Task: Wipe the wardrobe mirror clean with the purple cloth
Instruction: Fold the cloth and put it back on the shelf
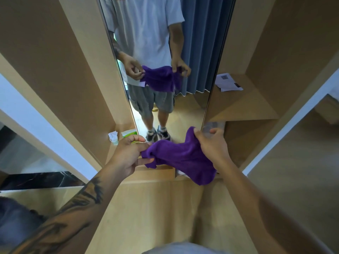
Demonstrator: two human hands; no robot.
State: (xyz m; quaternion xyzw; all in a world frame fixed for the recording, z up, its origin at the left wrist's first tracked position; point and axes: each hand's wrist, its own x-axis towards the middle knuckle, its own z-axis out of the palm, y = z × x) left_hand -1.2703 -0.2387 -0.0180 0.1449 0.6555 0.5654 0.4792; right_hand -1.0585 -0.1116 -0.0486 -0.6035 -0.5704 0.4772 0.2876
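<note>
A tall narrow wardrobe mirror (190,110) stands straight ahead between wooden panels. It reflects a person in a white shirt and grey shorts holding the cloth. The purple cloth (179,158) hangs bunched in front of the mirror's lower part, apart from the glass. My left hand (126,154) pinches its left edge between thumb and fingers. My right hand (212,143) grips its upper right corner from above. The cloth's lower end droops down to the right.
A green and white pack (129,135) and a white tissue (112,135) lie on the low left shelf by the mirror. White papers (228,82) lie on the right shelf. A clear plastic object (214,126) shows behind my right hand. Wooden wardrobe walls close in on both sides.
</note>
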